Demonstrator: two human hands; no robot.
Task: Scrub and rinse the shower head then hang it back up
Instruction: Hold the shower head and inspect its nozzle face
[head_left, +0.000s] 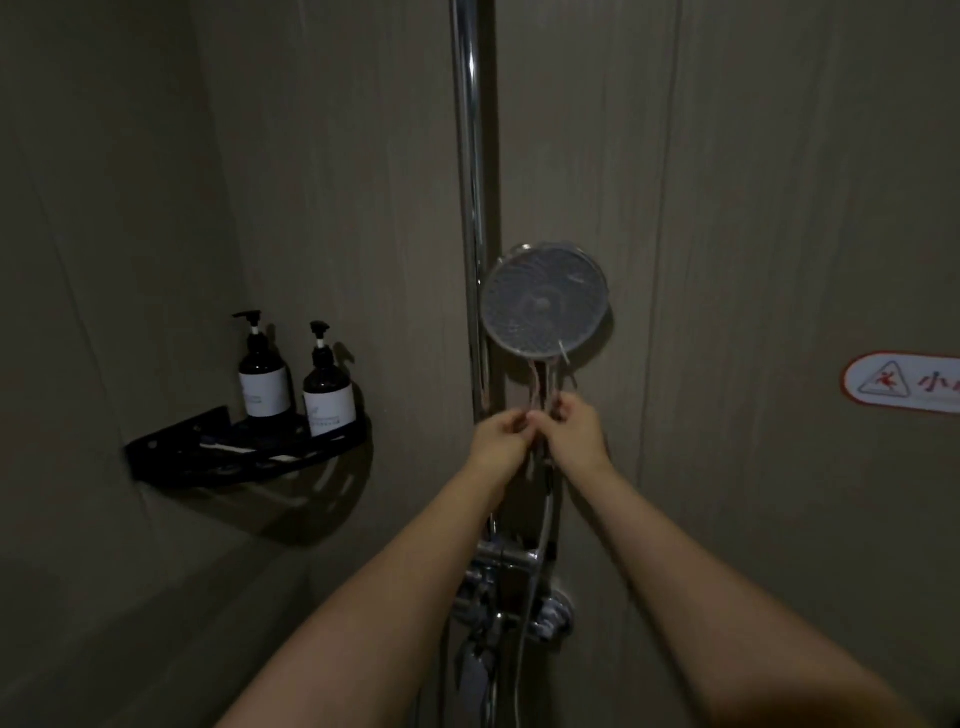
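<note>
Left hand (501, 435): bare, no ring seen.
Right hand (576, 428): bare.
Forearms: no sleeves in view.

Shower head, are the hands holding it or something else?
Not the shower head. Left hand and right hand pinch thin pinkish cords hanging below it, at their lower ends.

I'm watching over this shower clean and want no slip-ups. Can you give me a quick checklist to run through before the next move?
1. Shower head seated up beside the chrome rail: ok, face turned outward.
2. Left hand and right hand close together just below the head: ok.
3. What the fingers pinch: cannot tell; thin pinkish strands hang there, too dim to identify.
4. Hose hanging free down to the mixer valve: ok, no kinks visible.
5. Water off: ok, no spray visible.
6. Two pump bottles upright on the corner shelf, away from the arms: ok.
</note>
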